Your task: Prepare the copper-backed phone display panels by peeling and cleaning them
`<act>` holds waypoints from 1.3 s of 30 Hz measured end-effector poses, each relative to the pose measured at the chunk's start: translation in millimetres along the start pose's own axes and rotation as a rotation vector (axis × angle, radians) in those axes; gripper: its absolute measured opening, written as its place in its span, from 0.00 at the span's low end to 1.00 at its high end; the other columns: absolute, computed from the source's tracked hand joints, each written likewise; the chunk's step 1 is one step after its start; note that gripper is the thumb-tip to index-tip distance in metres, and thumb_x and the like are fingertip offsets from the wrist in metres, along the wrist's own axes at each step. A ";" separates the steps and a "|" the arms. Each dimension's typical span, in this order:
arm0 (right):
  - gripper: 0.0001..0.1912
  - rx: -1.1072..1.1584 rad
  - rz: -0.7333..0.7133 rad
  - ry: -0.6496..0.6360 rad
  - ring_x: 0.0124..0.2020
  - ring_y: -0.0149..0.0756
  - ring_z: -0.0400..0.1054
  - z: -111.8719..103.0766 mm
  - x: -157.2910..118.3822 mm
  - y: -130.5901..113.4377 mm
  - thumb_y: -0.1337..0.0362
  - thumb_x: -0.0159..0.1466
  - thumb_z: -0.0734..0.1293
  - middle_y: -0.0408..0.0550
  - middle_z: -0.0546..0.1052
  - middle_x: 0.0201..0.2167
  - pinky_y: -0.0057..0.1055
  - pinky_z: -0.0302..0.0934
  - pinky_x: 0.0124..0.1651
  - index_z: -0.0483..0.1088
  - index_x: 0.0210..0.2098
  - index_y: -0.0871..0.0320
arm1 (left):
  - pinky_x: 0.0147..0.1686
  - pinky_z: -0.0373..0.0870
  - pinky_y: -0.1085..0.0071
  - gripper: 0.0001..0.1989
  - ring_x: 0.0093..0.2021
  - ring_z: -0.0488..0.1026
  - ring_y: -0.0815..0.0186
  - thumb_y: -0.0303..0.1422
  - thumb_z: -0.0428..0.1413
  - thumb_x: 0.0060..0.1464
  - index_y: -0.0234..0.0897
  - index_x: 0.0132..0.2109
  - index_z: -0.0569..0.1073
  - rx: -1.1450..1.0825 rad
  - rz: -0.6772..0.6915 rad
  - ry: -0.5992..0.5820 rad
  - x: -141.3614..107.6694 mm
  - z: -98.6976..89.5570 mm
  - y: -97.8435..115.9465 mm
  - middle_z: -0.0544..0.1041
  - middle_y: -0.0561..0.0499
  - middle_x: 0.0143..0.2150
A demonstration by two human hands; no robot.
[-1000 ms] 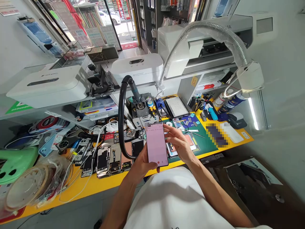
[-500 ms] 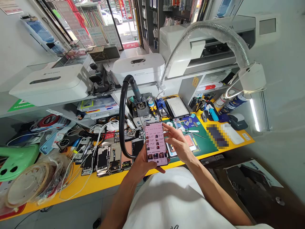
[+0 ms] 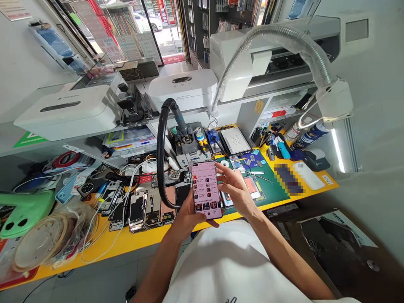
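Observation:
A smartphone (image 3: 204, 187) with a lit pinkish screen of text and small pictures stands tilted towards me. Wrapped round its lower left side is my left hand (image 3: 188, 213), thumb along the bottom edge and fingertips showing past the lower right corner. My right hand (image 3: 237, 191) hovers at the phone's right edge, its fingers stretched and apart; whether a fingertip touches the edge I cannot tell. Beneath the right hand, on a green work mat (image 3: 274, 194), lies a phone with an orange-pink surface (image 3: 251, 187), partly covered by the fingers.
Left of the phone, several dismantled phones and screens (image 3: 138, 209) line the yellow bench (image 3: 123, 246). A black bent hose (image 3: 161, 155) arches close to my left hand. Tangled white cables and a tape roll (image 3: 41, 242) lie further left. A flexible lamp arm (image 3: 271, 31) curves overhead.
The view has shifted very slightly. Both hands and the phone keep nearly the same pose, and a small red-orange mark now shows at the left of the screen.

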State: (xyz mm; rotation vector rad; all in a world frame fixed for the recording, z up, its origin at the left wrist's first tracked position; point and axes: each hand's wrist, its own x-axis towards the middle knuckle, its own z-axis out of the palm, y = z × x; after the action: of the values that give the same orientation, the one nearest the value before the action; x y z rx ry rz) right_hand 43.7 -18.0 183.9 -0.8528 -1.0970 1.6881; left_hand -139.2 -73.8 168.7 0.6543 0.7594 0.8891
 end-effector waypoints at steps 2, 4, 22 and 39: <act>0.33 0.008 -0.004 -0.021 0.54 0.44 0.69 -0.7 -1.4 0.9 0.67 0.60 0.67 0.48 0.72 0.59 0.36 0.67 0.45 0.64 0.65 0.49 | 0.38 0.83 0.54 0.47 0.52 0.79 0.44 0.20 0.61 0.44 0.49 0.69 0.53 -0.014 0.013 -0.012 -2.0 0.8 1.2 0.73 0.41 0.62; 0.34 0.015 0.020 -0.050 0.53 0.43 0.68 -1.4 -3.1 1.6 0.67 0.59 0.66 0.48 0.73 0.58 0.35 0.67 0.46 0.64 0.65 0.49 | 0.39 0.82 0.56 0.47 0.54 0.78 0.45 0.20 0.59 0.44 0.49 0.69 0.53 -0.021 0.026 -0.018 -4.0 1.7 2.9 0.72 0.41 0.63; 0.14 -0.002 0.133 -0.089 0.33 0.35 0.68 13.5 -1.9 -4.4 0.63 0.62 0.68 0.45 0.78 0.38 0.30 0.61 0.33 0.75 0.47 0.55 | 0.47 0.79 0.56 0.52 0.60 0.73 0.47 0.17 0.54 0.39 0.51 0.71 0.52 -0.006 0.091 0.044 -17.9 12.5 9.8 0.70 0.47 0.66; 0.14 -0.058 0.138 -0.073 0.33 0.37 0.68 29.6 6.0 -7.2 0.54 0.63 0.69 0.46 0.78 0.34 0.30 0.60 0.34 0.76 0.42 0.57 | 0.43 0.81 0.62 0.53 0.54 0.77 0.52 0.17 0.55 0.39 0.55 0.71 0.54 0.029 0.141 0.113 -30.1 17.8 7.8 0.73 0.50 0.63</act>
State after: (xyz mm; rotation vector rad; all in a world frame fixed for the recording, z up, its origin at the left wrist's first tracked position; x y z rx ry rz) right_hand 17.8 -19.8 201.0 -0.9281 -1.1640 1.8205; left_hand -140.7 -99.3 193.9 0.6939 0.8357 1.0524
